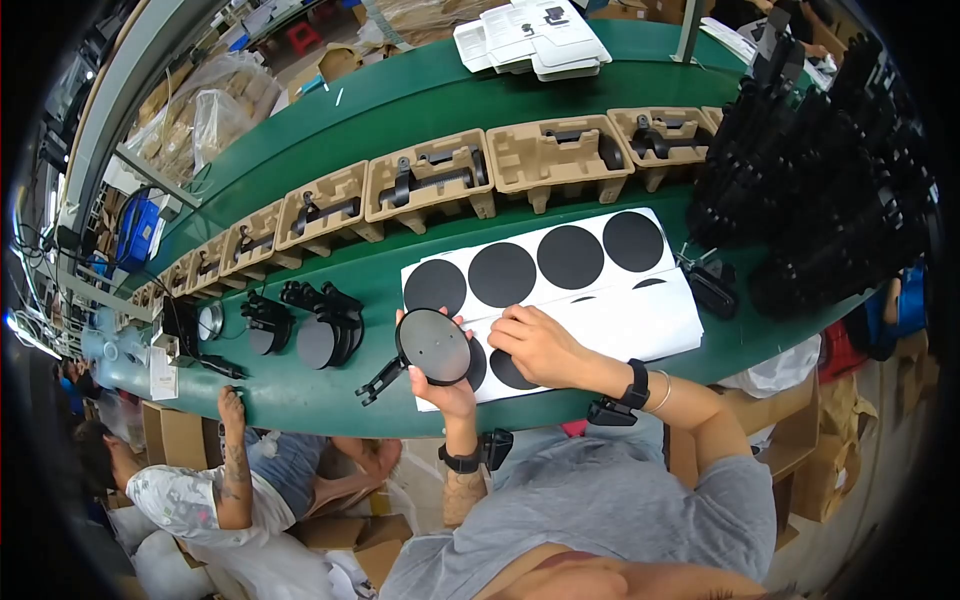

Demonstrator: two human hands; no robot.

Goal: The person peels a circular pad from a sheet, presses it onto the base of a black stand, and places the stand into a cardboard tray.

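Note:
My left hand [446,396] is closed around a round black base [434,346] with a hinged arm [381,382] sticking out at its lower left. The base's flat face is turned up, and small holes show in it. Just right of it, my right hand [545,346] rests over a white sheet [650,325] of round black pads [502,275]. Its fingers are bent and pressed together at the sheet; whatever they pinch is hidden. One pad [511,371] lies partly under this hand, and another is partly covered by the base.
Brown moulded trays [430,180] with black parts line the green table [400,95]. More round-based black parts [322,335] stand at left. A tall heap of black parts [800,190] is at right, white printed cards [535,40] at the back. Another person [215,490] sits at lower left.

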